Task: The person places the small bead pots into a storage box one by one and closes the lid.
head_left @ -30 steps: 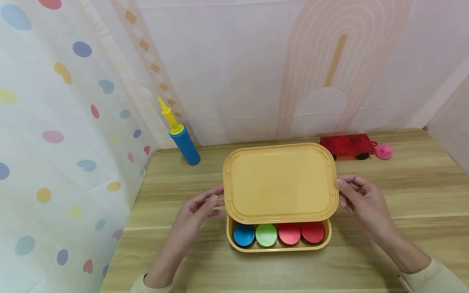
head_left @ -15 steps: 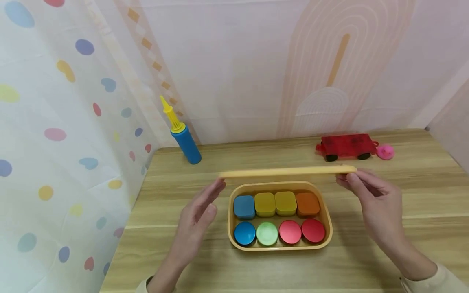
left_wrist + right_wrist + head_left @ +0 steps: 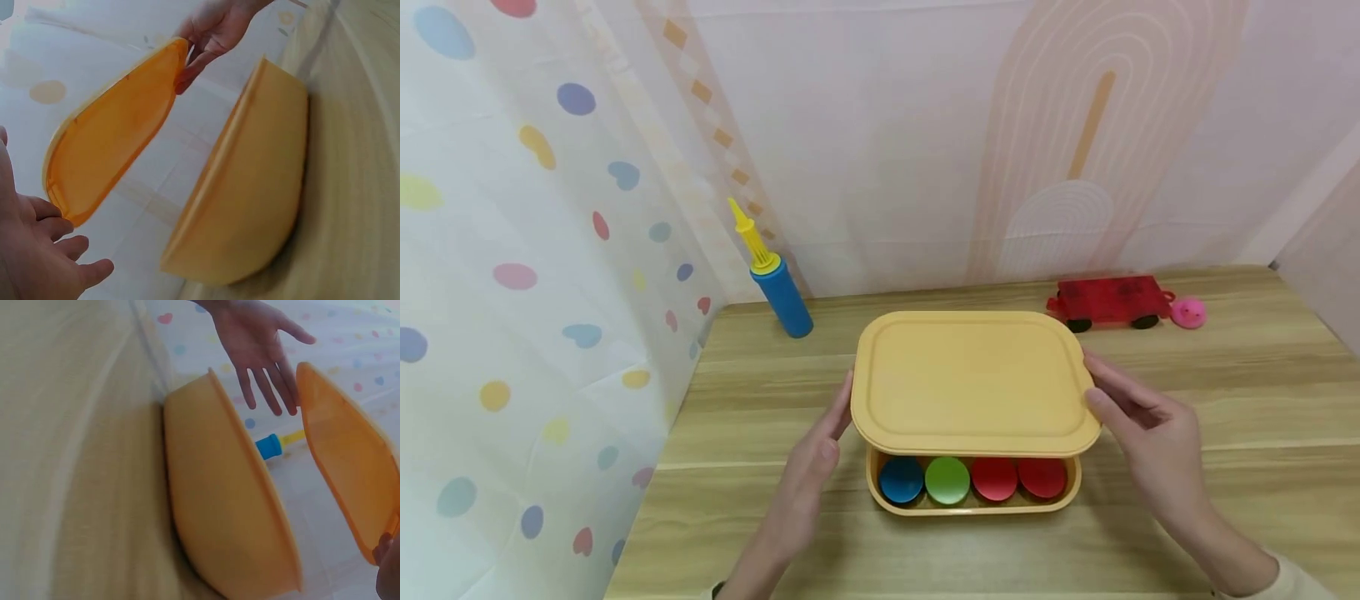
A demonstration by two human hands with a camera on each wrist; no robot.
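Observation:
A yellow-orange plastic lid (image 3: 976, 383) hangs tilted above a matching box (image 3: 977, 511), apart from it in both wrist views. At its right edge my right hand (image 3: 1157, 450) pinches the lid between thumb and fingers. My left hand (image 3: 801, 483) has its fingers extended, and their tips touch the lid's left edge. Below the lid, a front row of round pieces shows in the box: blue, a green piece (image 3: 947, 481) and two red ones. The lid hides the back of the box. In the left wrist view the lid's underside (image 3: 115, 134) faces the box wall (image 3: 250, 181).
A blue and yellow hand pump (image 3: 782, 296) stands at the back left of the wooden table (image 3: 760, 367). Toward the back right are a red toy wagon (image 3: 1108, 302) and a small pink toy (image 3: 1189, 313). A patterned curtain (image 3: 880, 150) hangs behind the table.
The lid turned from underside showing, through edge-on, to its smooth top facing up. Midway, the box's back row of square pieces was visible; now the lid covers it. Both hands stayed beside the lid.

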